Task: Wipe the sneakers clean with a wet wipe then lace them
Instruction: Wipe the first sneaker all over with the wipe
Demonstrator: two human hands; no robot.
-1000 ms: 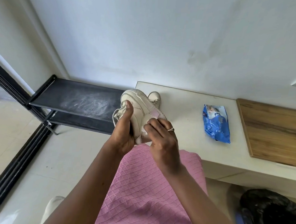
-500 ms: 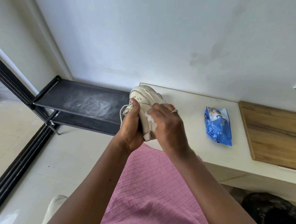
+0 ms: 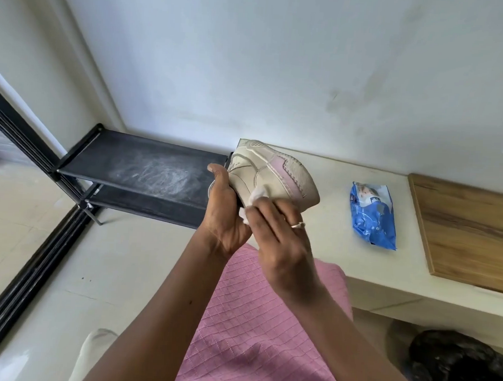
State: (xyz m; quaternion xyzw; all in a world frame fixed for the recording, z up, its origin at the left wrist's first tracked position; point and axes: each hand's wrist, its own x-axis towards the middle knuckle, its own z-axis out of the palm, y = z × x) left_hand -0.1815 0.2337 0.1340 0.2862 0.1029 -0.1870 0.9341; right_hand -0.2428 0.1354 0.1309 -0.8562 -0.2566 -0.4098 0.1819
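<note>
Left hand (image 3: 225,215) grips the beige-and-pink chunky sneaker (image 3: 274,177), newly rotated toward 4 o'clock; right hand (image 3: 282,238) pinches the crumpled white wet wipe (image 3: 257,194) against its freshly exposed side; lacing pending.

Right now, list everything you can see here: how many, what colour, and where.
sneaker: one, cream and pink, held up before the ledge's left end
wet wipe: one, white, against the sneaker's side
wipes pack: one, blue, lying on the ledge
ledge: one, cream, along the wall
wooden board: one, brown, on the ledge at right
shoe rack: one, black, left of the ledge
bag: one, black, bottom right
garment: one, pink, below the arms
ring: one, on the right hand
left hand: grips the sneaker
right hand: holds the wet wipe
</note>
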